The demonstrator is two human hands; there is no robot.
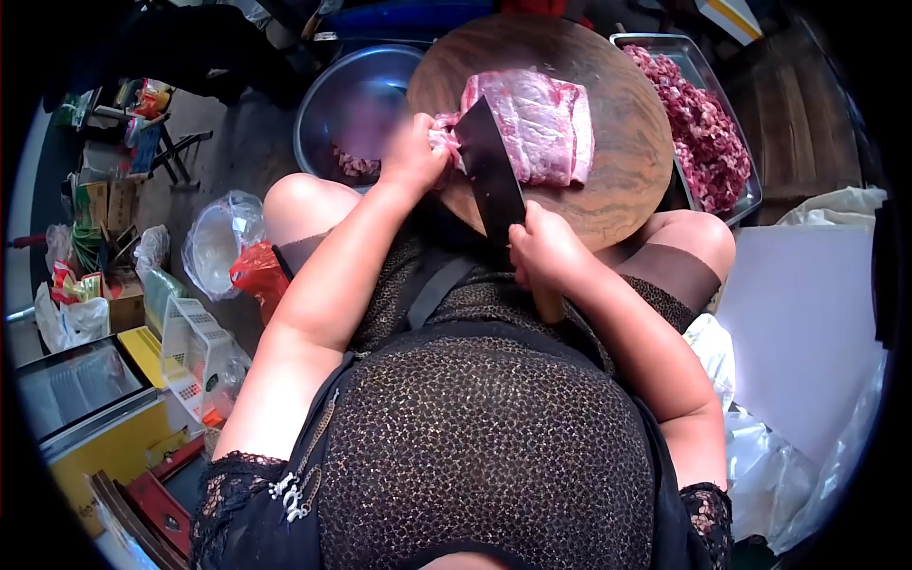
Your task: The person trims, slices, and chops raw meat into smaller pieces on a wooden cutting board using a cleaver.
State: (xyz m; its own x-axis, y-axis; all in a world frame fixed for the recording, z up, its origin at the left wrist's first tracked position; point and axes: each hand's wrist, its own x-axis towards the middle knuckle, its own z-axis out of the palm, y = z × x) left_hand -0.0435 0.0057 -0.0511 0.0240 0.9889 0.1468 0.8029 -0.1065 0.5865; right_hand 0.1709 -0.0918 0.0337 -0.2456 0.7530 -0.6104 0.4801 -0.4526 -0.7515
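Observation:
A slab of raw ribs (537, 123) lies on a round wooden chopping block (622, 114) in front of me. My right hand (549, 245) is closed round the wooden handle of a cleaver (491, 171). The dark blade stands across the left edge of the slab. My left hand (415, 157) is closed on a strip of raw meat (445, 138) just left of the blade. Whether that strip is still joined to the slab, I cannot tell, as the blade hides the place.
Left of the block stands a metal basin (318, 119) with some meat pieces inside. A metal tray (750, 195) heaped with chopped meat (698, 128) is on the right. A white board (803, 313) lies at the right, and a white plastic basket (195, 356) at the left.

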